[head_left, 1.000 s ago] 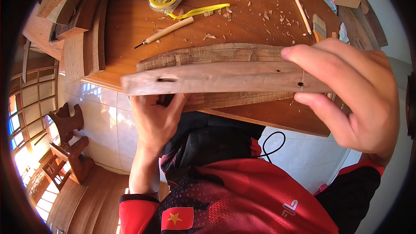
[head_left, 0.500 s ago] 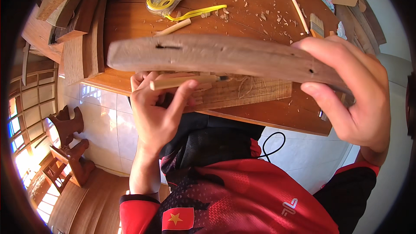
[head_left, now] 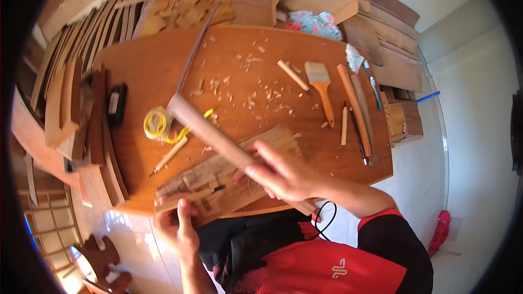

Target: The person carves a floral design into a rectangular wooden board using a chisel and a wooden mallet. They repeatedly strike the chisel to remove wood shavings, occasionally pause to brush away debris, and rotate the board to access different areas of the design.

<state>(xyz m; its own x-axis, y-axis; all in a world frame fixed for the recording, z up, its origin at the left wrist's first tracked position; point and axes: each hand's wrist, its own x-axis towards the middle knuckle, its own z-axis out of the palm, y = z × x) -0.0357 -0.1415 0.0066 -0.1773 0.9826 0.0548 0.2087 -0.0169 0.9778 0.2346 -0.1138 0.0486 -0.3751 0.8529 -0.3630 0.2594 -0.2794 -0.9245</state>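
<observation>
Broadly, a brown worktop (head_left: pixel 147 54) fills the middle of the frame, with stacked wooden planks (head_left: pixel 62 103) along the left side. At the lower centre of the frame, by the worktop's near edge, lies a carved board (head_left: pixel 237 193), tilted so that its right end sits higher in the picture. Above it, a wooden bar (head_left: pixel 210 130) slants from left of centre down toward the lower middle, slightly blurred. The right hand (head_left: pixel 280 177), at the lower centre, has its grip closed around that bar. The left hand (head_left: pixel 177 231), at the lower left, has a narrow grip, thumb and fingers around a carving tool (head_left: pixel 190 199). A flat brush (head_left: pixel 321 90) lies right of the upper centre, bristles toward the top; a black case (head_left: pixel 116 104) is at the left. The yellow tape measure (head_left: pixel 156 124) rests left of centre, near the bar's upper end. Pale wood shavings (head_left: pixel 253 98) dot the middle.
</observation>
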